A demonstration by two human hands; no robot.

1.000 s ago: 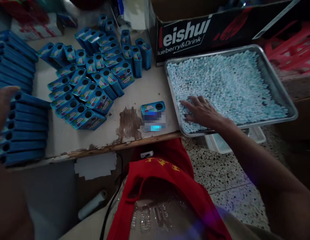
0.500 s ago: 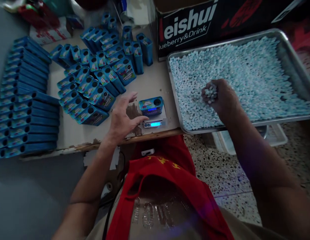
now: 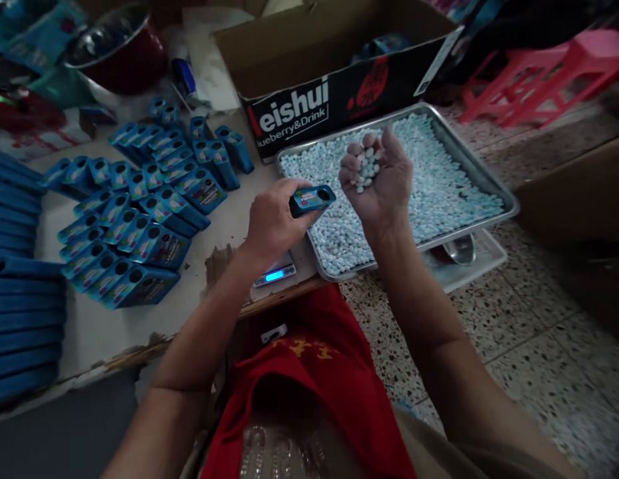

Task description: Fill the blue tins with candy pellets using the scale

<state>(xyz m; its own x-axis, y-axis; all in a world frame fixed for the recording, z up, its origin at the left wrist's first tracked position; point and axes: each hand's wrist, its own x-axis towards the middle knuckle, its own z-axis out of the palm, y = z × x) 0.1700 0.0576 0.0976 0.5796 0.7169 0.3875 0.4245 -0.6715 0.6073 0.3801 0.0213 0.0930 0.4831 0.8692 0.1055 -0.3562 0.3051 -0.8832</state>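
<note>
My left hand (image 3: 274,223) is wrapped round a small blue candy box (image 3: 304,199), its round hole facing up. It holds the box raised and tilted, between the scale and the tray. Below it, a small digital scale (image 3: 289,268) with a lit blue display sits at the table's front edge; my hand and forearm hide part of it. Palm up, my right hand (image 3: 383,189) cups a handful of pale blue and white candies (image 3: 368,167), fingers curled round them. Under that hand lies a metal tray (image 3: 508,205) spread with the same candies.
Many blue boxes (image 3: 162,243) stand grouped on the table, with stacked ones (image 3: 24,326) at the far left. Behind the tray is a black cardboard carton (image 3: 294,113). A red pot (image 3: 134,63) stands at the back left, pink stools (image 3: 563,80) at the right.
My left hand has closed on the box and lifted it off the scale. My right hand has risen from the tray, turned palm up with candies, and come nearer the box. The view has shifted right.
</note>
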